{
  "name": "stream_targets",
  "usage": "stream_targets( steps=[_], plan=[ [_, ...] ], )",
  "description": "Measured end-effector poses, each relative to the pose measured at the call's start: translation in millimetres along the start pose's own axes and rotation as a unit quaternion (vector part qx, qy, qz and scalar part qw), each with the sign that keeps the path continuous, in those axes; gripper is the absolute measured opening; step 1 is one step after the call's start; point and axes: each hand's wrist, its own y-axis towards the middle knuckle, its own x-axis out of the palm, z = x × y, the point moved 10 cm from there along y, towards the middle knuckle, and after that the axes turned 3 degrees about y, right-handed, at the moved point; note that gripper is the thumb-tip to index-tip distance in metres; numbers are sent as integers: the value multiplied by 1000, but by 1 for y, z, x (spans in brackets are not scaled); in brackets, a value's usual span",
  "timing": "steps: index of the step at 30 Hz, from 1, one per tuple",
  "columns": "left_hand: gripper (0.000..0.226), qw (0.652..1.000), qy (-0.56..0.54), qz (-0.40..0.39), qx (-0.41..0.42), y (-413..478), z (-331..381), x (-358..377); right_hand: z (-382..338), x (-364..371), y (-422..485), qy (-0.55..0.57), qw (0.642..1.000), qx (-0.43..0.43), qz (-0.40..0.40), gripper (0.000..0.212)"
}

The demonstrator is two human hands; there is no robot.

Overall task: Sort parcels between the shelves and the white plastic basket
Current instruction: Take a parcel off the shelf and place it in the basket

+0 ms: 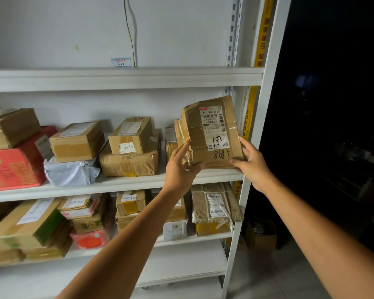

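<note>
A taped brown cardboard parcel (pixel 212 131) with a white label and handwritten "868" stands tilted at the right end of the middle shelf (pixel 138 182). My left hand (pixel 181 167) grips its lower left corner, thumb on the front. My right hand (pixel 252 162) holds its lower right edge, thumb curled on the front. Another brown parcel (pixel 171 139) shows partly behind it. The white plastic basket is out of view.
The middle shelf also holds a "0471" box (pixel 130 135) on a larger box, a grey poly bag (pixel 71 172) and a red box (pixel 15 165). The lower shelf (pixel 181 239) is packed with several parcels. A white upright post (pixel 251 165) borders the right side; beyond it is dark.
</note>
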Motion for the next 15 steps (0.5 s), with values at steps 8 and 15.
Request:
stream_targets(
  steps=[8,15],
  plan=[
    [80,1000,7,2,-8,-1,-1,-9,-8,9,-5,-12,1000,-14,-4,87],
    [73,994,-102,-15,-42,9,-8,-13,-17,22,-15,-106,991,-77,2,85]
  ],
)
